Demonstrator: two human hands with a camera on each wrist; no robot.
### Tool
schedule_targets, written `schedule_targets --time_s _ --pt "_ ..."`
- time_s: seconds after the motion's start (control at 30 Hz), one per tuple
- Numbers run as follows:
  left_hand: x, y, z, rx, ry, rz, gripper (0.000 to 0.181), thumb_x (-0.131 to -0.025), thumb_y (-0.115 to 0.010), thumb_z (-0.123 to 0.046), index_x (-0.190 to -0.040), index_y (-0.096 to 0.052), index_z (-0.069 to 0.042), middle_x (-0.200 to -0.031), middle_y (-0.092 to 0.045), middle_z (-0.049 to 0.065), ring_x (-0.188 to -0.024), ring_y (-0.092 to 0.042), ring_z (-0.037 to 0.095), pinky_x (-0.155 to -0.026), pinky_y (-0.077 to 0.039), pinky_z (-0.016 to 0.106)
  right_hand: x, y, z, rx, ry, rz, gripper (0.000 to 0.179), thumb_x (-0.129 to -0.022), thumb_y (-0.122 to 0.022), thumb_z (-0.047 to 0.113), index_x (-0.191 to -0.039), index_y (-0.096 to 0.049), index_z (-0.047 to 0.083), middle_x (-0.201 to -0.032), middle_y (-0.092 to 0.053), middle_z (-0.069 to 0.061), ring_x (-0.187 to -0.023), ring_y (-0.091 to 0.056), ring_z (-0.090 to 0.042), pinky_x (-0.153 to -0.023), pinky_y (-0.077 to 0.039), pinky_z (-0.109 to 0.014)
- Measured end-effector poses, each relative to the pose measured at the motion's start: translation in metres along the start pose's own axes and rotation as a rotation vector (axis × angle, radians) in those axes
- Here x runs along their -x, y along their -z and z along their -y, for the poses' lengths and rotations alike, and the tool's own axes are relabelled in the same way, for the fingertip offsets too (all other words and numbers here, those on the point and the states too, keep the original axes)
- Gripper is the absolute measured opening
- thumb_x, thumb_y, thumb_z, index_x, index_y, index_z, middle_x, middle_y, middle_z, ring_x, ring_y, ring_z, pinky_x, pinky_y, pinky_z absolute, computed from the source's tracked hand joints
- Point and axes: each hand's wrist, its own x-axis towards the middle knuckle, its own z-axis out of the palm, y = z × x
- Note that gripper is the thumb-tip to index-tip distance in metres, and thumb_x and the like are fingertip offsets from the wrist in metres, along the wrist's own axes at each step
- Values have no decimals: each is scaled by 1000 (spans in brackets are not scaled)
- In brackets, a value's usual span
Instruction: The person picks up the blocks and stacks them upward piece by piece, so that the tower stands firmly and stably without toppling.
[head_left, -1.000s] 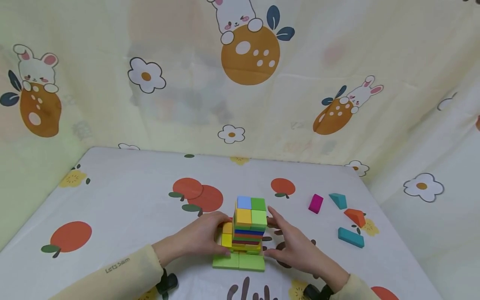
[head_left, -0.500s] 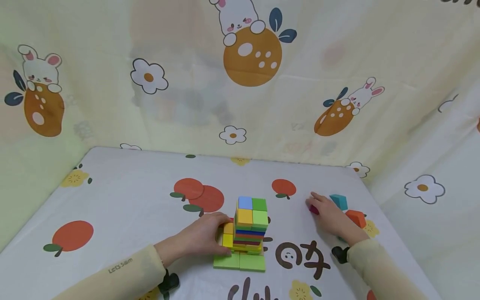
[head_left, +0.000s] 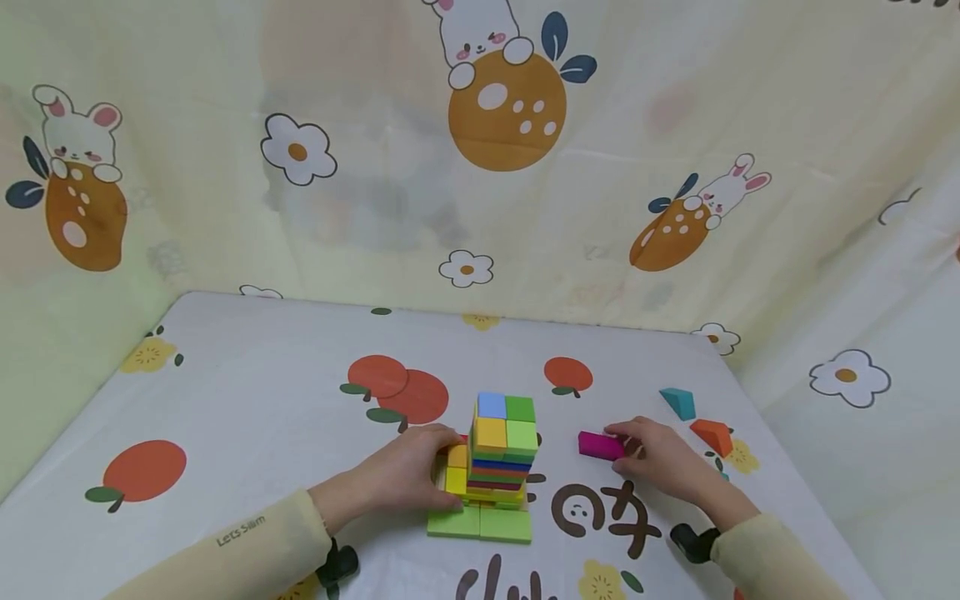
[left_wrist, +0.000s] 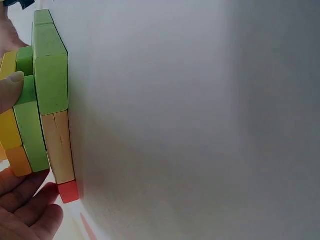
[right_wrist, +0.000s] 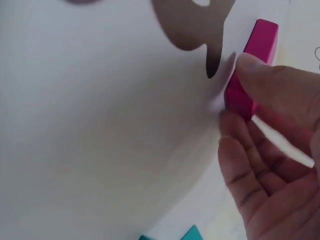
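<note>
A stack of colourful building blocks (head_left: 504, 437) stands at the centre front of the table, on two light green base blocks (head_left: 480, 525). My left hand (head_left: 401, 468) grips its lower layers from the left, thumb in front and fingers behind. In the left wrist view the thumb presses a yellow and green layer above a green, wooden and red bottom row (left_wrist: 57, 145). To the right of the stack, my right hand (head_left: 660, 457) pinches a magenta block (head_left: 597, 446) by its right end. The right wrist view shows the thumb across this magenta block (right_wrist: 261, 40), fingers underneath.
On the right of the table lie a teal triangular block (head_left: 678, 403) and an orange triangular block (head_left: 712, 436). Another teal block is mostly hidden behind the right hand. A printed cloth (head_left: 375, 208) hangs at the back, behind the table's far edge.
My right hand has left the stack, reached to the right, taken the magenta block and brought it back leftward, turning it sideways. The left hand keeps its place on the stack.
</note>
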Motion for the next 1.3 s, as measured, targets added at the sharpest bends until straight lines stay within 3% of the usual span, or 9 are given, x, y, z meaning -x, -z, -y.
schedule_targets --time_s 0.33,0.47,0.57,0.73,0.83,1.0,1.3 --pt "-1 -1 1 5 3 2 66 -74 -92 -33 -129 -66 -6 -117 -71 -1 -104 -61 11 -99 -57 35 6 -7 -6 -19 -92 -75 38 -86 -82 19 -118 -71 2 -92 -69 -2 -84 -59 -16 -76 -58 -33" --pt "-1 -3 1 10 15 11 67 -74 -92 -34 -130 -66 -7 -118 -70 -1 -106 -61 12 -100 -57 37 7 -4 -5 -23 -63 -91 35 -88 -81 21 -117 -72 3 -90 -69 -1 -82 -58 -15 -72 -56 -28" --pt "-1 -2 0 6 10 8 66 -74 -91 -34 -130 -66 -7 -118 -70 -1 -105 -61 11 -100 -57 37 11 9 12 -32 49 -165 32 -89 -80 19 -114 -72 2 -91 -70 -1 -81 -59 -14 -68 -54 -23" --pt "0 -2 0 -2 6 0 65 -74 -91 -33 -128 -66 -7 -117 -71 -1 -105 -61 12 -99 -57 37 18 40 68 -18 331 -339 26 -87 -81 17 -108 -70 6 -97 -70 -1 -87 -62 -14 -72 -55 -23" --pt "0 -1 0 -1 3 -6 64 -74 -91 -33 -128 -67 -7 -116 -71 -1 -105 -61 12 -99 -57 37 20 51 102 -7 456 -350 25 -87 -81 17 -109 -69 10 -103 -69 1 -91 -61 -13 -76 -56 -27" --pt "-1 -1 1 -1 -8 -9 63 -74 -92 -33 -127 -67 -8 -115 -71 -2 -104 -61 11 -98 -57 36 19 56 137 8 547 -252 21 -89 -78 18 -108 -68 16 -110 -66 5 -99 -61 -12 -85 -59 -33" --pt "0 -1 3 -6 -25 -10 62 -74 -92 -32 -126 -68 -7 -113 -71 -3 -102 -61 9 -96 -57 33 14 54 149 44 555 -181 18 -89 -78 20 -104 -68 16 -111 -63 4 -104 -62 -14 -89 -61 -38"
